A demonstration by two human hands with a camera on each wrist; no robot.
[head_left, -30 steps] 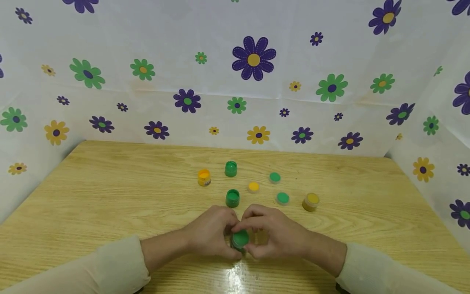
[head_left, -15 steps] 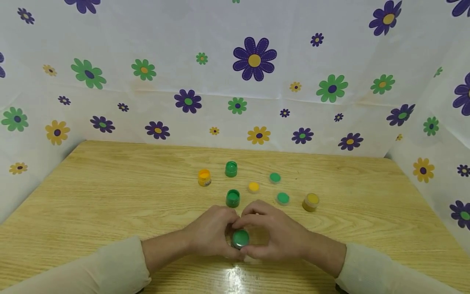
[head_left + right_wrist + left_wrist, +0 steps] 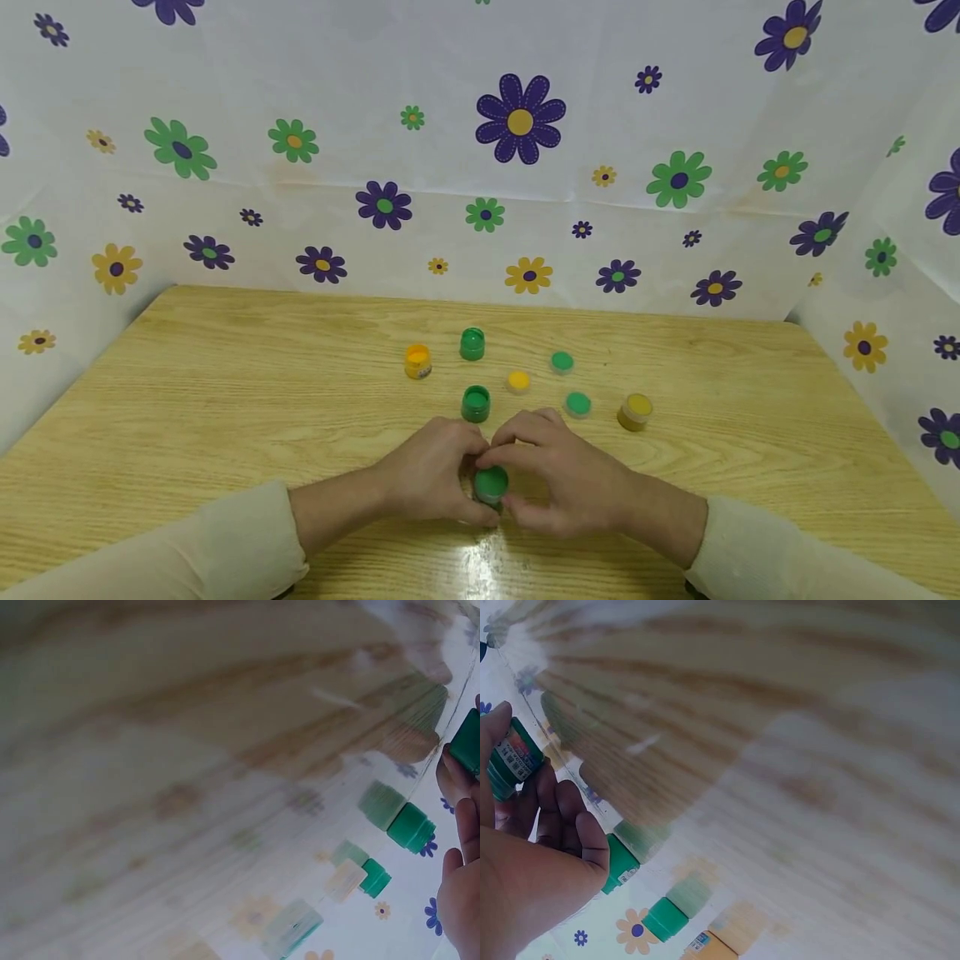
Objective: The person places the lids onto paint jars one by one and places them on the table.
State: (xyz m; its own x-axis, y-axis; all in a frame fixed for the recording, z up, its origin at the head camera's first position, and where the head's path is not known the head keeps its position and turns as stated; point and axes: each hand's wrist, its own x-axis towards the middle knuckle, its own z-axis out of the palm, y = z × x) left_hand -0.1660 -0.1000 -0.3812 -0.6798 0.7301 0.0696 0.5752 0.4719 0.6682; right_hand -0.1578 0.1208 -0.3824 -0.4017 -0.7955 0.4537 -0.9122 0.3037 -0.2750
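Near the front middle of the table in the head view, a small green paint jar point(image 3: 491, 498) stands between both hands, its round green-topped lid point(image 3: 491, 482) facing up. My left hand point(image 3: 435, 471) grips the jar's side, thumb in front and fingers behind. From the right, my right hand point(image 3: 566, 483) curves its index finger and thumb around the lid's edge. A label with a barcode shows on the jar point(image 3: 516, 756) in the left wrist view, held by the left hand point(image 3: 540, 862). The right wrist view catches only part of the right hand point(image 3: 463, 877) beside the jar point(image 3: 466, 746).
Beyond the hands stand two uncovered green paint jars point(image 3: 476, 405) and an uncovered orange-yellow one point(image 3: 417, 362). A yellow lid point(image 3: 518, 382) and two green lids point(image 3: 577, 405) lie right of them. Farther right is a lidded ochre jar point(image 3: 634, 412). A flowered cloth point(image 3: 420, 167) hangs behind the table.
My right fingers have shifted slightly around the lid, with the thumb a little farther right. The lid's top has moved slightly up in view. My left hand stays around the jar.
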